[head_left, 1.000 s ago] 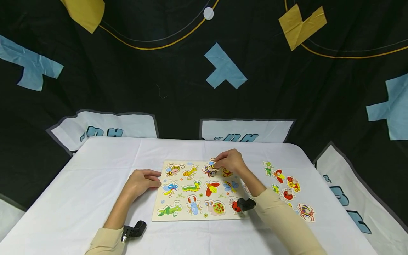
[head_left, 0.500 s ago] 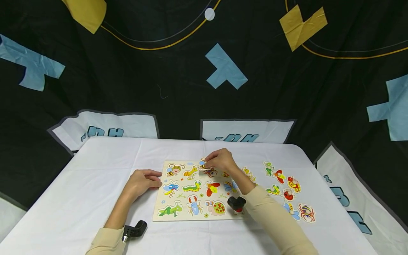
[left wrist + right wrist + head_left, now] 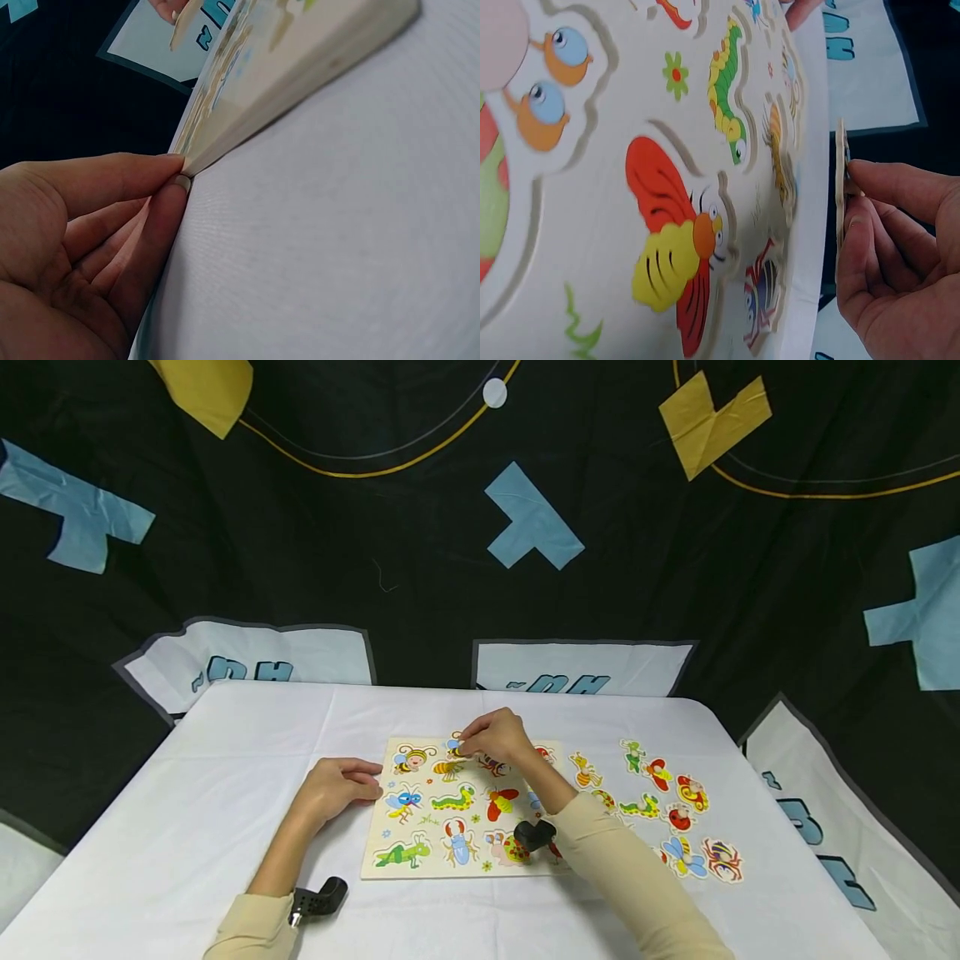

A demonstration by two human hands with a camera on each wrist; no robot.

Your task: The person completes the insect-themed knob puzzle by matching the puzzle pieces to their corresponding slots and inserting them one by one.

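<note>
A wooden insect puzzle board (image 3: 477,867) lies flat on the table, with recessed pictures such as a caterpillar (image 3: 726,94) and a red-winged insect (image 3: 676,247). At the board's left edge my left hand (image 3: 330,793) pinches the rim between thumb and finger, as the left wrist view (image 3: 97,232) of that hand shows. My right hand (image 3: 501,739) holds a bee puzzle piece (image 3: 453,745) above the board's back row. Seen edge-on in the right wrist view, that thin piece (image 3: 841,202) is pinched by the fingertips of the hand (image 3: 900,247).
Right of the board lie several loose pieces, among them a spider (image 3: 722,860), a blue-winged insect (image 3: 683,857), a ladybird (image 3: 679,817) and a green caterpillar (image 3: 640,807). A white cloth covers the table (image 3: 187,827). Behind it hangs a dark curtain (image 3: 337,552).
My right hand has moved left across the back row with the bee piece, uncovering more loose pieces on the right. My left hand stays at the board's left edge.
</note>
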